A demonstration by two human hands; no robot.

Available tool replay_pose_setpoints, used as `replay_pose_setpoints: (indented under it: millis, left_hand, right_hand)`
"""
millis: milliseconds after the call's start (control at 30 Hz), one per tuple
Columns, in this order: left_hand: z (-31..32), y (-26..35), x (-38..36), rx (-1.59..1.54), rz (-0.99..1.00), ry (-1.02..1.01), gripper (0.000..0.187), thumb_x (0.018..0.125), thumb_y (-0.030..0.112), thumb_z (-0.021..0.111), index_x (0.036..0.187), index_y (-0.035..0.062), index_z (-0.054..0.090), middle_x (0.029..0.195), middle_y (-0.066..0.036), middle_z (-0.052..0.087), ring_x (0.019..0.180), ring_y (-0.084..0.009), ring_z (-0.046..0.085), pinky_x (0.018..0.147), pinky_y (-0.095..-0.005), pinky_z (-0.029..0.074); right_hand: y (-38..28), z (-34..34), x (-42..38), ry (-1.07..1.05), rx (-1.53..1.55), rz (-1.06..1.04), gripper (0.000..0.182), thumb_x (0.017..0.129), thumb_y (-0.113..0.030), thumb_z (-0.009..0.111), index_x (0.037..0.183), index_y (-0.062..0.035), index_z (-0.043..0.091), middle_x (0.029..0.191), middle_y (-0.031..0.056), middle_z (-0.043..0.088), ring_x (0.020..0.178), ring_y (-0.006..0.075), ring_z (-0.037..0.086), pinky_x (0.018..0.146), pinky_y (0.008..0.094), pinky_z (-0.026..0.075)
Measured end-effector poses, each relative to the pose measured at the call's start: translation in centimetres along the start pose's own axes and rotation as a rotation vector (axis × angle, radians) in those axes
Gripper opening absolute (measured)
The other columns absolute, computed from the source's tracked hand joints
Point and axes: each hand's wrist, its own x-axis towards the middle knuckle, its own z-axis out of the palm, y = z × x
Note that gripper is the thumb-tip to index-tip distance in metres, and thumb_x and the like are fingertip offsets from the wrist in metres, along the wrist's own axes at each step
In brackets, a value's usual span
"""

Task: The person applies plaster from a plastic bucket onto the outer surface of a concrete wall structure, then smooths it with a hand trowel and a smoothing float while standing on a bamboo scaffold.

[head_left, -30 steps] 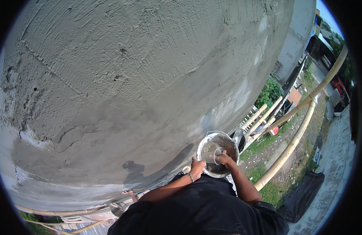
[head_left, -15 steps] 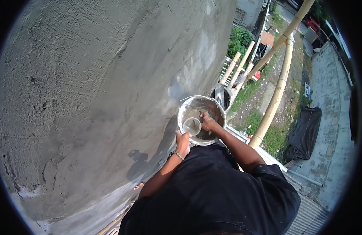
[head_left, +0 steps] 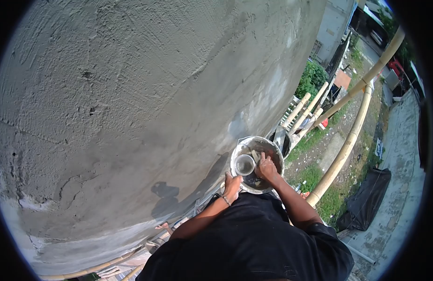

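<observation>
In the head view a mortar-smeared bucket (head_left: 280,161) stands in front of my body, with wet grey mortar inside. A small round plastic cup (head_left: 245,165) is over the bucket's near left side. My left hand (head_left: 232,185) is closed at the cup's lower edge, by the bucket rim, gripping the cup. Inside the bucket is my right hand (head_left: 268,167), fingers closed around a small pale tool (head_left: 255,156) mostly hidden by the hand. I cannot make out its kind.
A freshly plastered wall (head_left: 146,103) rises along the left. Bamboo poles (head_left: 340,159) cross the right side, with grassy ground far below. A dark container (head_left: 285,140) sits just beyond the bucket. Someone's bare foot or hand (head_left: 164,227) shows low by the wall.
The view has shifted, so bucket and hands appear lower and farther right. My right hand has turned in the bucket, and the pale tool now shows at its fingers.
</observation>
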Motion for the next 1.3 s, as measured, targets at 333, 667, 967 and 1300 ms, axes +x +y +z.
replay_pose_setpoints:
  millis: [333, 667, 967, 1300]
  left_hand:
    - [-0.9, 1.6, -1.3, -0.019, -0.061, 0.06, 0.055, 0.071, 0.008, 0.061, 0.119, 0.002, 0.037, 0.116, -0.018, 0.05, 0.109, -0.0316, 0.052, 0.085, -0.0499, 0.048]
    - [-2.6, 1.0, -2.5, -0.03, -0.06, 0.115, 0.052, 0.066, 0.007, 0.063, 0.113, 0.0021, 0.042, 0.103, -0.014, 0.05, 0.092, -0.0269, 0.053, 0.072, -0.0443, 0.049]
    - [-3.2, -0.1, -3.0, -0.146, -0.017, 0.083, 0.047, 0.066, 0.006, 0.063, 0.109, 0.0005, 0.044, 0.1, -0.013, 0.05, 0.087, -0.0255, 0.053, 0.069, -0.0423, 0.048]
    - [-4.1, -0.5, -3.9, -0.23, -0.022, 0.093, 0.056, 0.071, 0.004, 0.06, 0.122, -0.0017, 0.038, 0.104, -0.017, 0.052, 0.094, -0.0322, 0.058, 0.08, -0.0502, 0.052]
  right_hand:
    - [-0.6, -6.2, 1.4, -0.146, 1.19, 0.148, 0.051, 0.098, -0.036, 0.053, 0.133, 0.0006, 0.042, 0.122, 0.0219, 0.057, 0.112, 0.0309, 0.059, 0.096, 0.0367, 0.044]
    - [-0.2, -5.7, -0.7, -0.754, 2.229, 0.599, 0.038, 0.088, -0.026, 0.043, 0.111, -0.002, 0.063, 0.108, 0.0141, 0.068, 0.1, 0.0306, 0.064, 0.091, 0.0463, 0.051]
    - [-2.0, -5.5, -2.4, -0.889, 2.152, 0.185, 0.035, 0.096, -0.023, 0.046, 0.121, -0.0027, 0.059, 0.118, 0.0145, 0.064, 0.103, 0.029, 0.065, 0.086, 0.0448, 0.055]
    - [-7.5, -14.2, -4.6, -0.925, 2.339, 0.063, 0.031, 0.094, -0.034, 0.053, 0.108, -0.0075, 0.062, 0.093, 0.0052, 0.067, 0.068, 0.0198, 0.06, 0.058, 0.0315, 0.052]
